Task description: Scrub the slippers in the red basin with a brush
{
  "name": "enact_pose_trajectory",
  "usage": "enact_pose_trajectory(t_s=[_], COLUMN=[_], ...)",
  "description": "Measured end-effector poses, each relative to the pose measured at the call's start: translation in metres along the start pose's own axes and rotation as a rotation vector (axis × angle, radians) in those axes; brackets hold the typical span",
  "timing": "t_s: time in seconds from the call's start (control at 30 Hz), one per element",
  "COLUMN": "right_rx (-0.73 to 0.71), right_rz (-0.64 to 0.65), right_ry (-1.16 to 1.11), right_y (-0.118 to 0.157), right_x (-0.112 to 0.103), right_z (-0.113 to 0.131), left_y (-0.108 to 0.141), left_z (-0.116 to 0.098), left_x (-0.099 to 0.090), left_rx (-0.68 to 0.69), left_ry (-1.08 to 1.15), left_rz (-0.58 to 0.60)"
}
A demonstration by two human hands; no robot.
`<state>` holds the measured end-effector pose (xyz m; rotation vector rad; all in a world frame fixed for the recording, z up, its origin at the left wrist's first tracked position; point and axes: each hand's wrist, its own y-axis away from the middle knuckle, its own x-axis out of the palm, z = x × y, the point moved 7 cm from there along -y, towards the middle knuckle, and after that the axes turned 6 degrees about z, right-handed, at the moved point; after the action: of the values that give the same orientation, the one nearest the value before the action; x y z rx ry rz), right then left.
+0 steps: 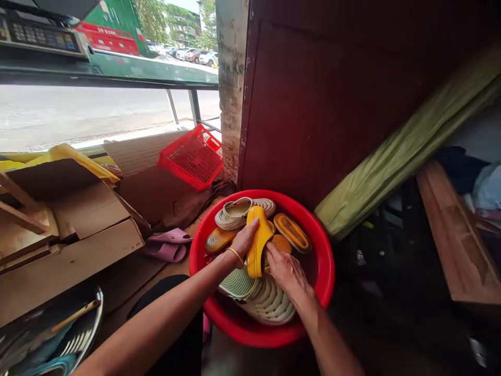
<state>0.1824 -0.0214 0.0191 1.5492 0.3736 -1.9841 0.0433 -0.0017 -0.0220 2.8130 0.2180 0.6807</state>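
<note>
A large red basin [327,261] holds several shoes. Over its middle, my left hand [243,241] grips a yellow clog [256,245] from its left side, with the thumb on the upper part. My right hand [282,263] is at the clog's right side, its fingertips hidden in or behind the shoe's opening. Beneath and around lie a beige clog [230,215] at the back left, a yellow sole [293,232] at the right, and pale ribbed shoes [270,305] at the front.
Pink slippers [168,244] lie left of the basin, near open cardboard boxes [90,235]. A red crate [193,156] leans by the pillar. The dark red panel [321,94] stands behind; a wooden piece [456,235] is at right, a metal-rimmed container [99,308] at lower left.
</note>
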Motion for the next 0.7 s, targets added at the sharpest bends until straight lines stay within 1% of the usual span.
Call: enact_pose_trajectory(t_s=[0.03,0.1,0.2,0.27,0.3,0.4,0.47,0.53,0.6,0.7], right_rx=[-0.022,-0.055,-0.128,-0.149,-0.142,-0.069,-0.009,0.054,0.131,0.235], right_rz=[0.035,0.063,0.092,0.133,0.159,0.232,0.259,0.247,0.195,0.126], right_ry=[-0.038,-0.079,-0.073,-0.034,-0.005,0.113,0.171,0.175,0.141,0.103], right_y=[-0.001,0.0,0.008,0.016,0.021,0.04,0.053,0.065,0.073,0.08], right_x=[-0.001,-0.001,0.01,0.018,0.021,0.024,0.019,0.009,-0.004,-0.017], right_z=[-0.001,-0.002,0.002,0.001,-0.001,-0.017,-0.032,-0.048,-0.063,-0.08], left_y=[-0.004,-0.015,-0.029,-0.034,-0.034,-0.026,-0.014,-0.003,0.006,0.012], left_z=[-0.003,-0.006,-0.012,-0.02,-0.025,-0.044,-0.055,-0.063,-0.069,-0.076], left_x=[-0.003,-0.008,-0.016,-0.019,-0.02,-0.017,-0.009,0.001,0.008,0.01], left_rx=[0.037,0.065,0.116,0.207,0.27,0.508,0.668,0.783,0.829,0.844], left_ry=[-0.025,-0.03,-0.03,-0.104,-0.178,-0.532,-0.8,-0.989,-1.052,-1.008], left_rz=[-0.023,-0.04,-0.058,-0.045,-0.04,-0.056,-0.062,-0.037,-0.023,-0.043])
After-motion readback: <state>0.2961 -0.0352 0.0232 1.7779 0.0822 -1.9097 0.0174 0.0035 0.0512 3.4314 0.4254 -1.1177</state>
